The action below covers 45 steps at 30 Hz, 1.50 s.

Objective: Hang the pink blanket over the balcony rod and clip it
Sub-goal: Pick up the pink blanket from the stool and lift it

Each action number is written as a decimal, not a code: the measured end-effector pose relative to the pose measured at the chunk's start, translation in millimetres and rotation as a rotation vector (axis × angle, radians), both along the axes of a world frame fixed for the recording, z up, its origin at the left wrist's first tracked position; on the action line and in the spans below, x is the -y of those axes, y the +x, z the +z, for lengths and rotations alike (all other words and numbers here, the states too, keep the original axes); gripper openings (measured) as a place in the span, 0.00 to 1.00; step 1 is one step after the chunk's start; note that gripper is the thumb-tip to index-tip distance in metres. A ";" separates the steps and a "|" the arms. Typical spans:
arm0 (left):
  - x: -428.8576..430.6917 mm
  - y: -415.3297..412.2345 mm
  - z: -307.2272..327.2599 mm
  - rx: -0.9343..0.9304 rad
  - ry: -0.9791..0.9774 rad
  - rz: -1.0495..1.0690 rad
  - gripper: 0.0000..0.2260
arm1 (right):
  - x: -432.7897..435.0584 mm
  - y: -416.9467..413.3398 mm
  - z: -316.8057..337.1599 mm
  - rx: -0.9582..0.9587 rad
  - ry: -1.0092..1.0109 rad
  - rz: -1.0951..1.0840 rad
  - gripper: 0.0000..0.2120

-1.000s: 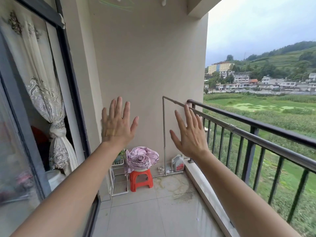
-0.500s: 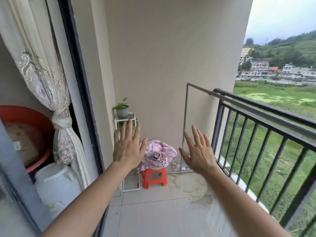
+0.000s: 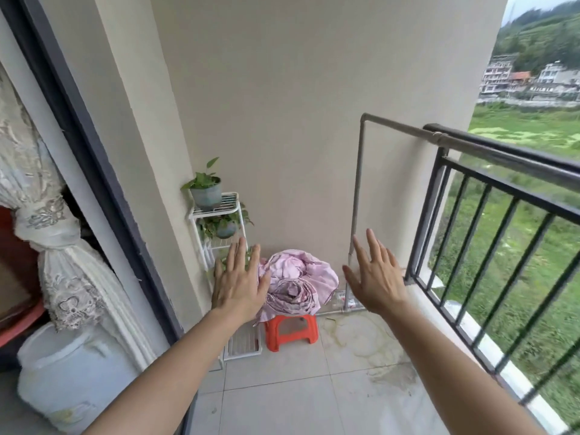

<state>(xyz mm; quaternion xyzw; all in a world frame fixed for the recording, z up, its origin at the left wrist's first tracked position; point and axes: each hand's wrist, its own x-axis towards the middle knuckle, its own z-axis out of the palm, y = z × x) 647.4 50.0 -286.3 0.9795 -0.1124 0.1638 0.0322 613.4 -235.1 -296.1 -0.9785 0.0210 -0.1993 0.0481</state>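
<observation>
The pink blanket [image 3: 296,279] lies bunched on a small orange stool [image 3: 290,328] at the far end of the balcony, against the wall. A grey metal rod [image 3: 398,126] runs from an upright post near the wall along the inside of the black railing [image 3: 489,196] on the right. My left hand [image 3: 238,282] is held out flat, fingers apart, just left of the blanket in the picture. My right hand [image 3: 375,277] is out the same way to its right. Both hold nothing and are well short of the blanket.
A white wire rack [image 3: 219,215] with potted plants stands in the left corner beside the stool. A dark door frame [image 3: 94,146], a tied lace curtain [image 3: 59,246] and a white plastic container [image 3: 69,375] are on the left. The tiled floor [image 3: 282,397] stretches ahead.
The view has tilted down and moved forward, so the stool and blanket look nearer. Both open hands have dropped lower in the picture, toward the blanket.
</observation>
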 end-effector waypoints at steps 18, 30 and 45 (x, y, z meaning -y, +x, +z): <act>34.9 329.7 -122.6 -0.466 -0.070 0.107 0.30 | 46.3 385.3 -92.9 -0.421 0.129 0.111 0.32; 47.7 511.2 -322.6 -1.084 -0.334 0.164 0.28 | 27.4 564.2 -279.9 -0.891 0.302 -0.024 0.30; 128.1 570.7 -499.4 -1.111 -1.136 1.220 0.57 | 6.1 562.9 -498.8 -1.556 0.717 0.028 0.27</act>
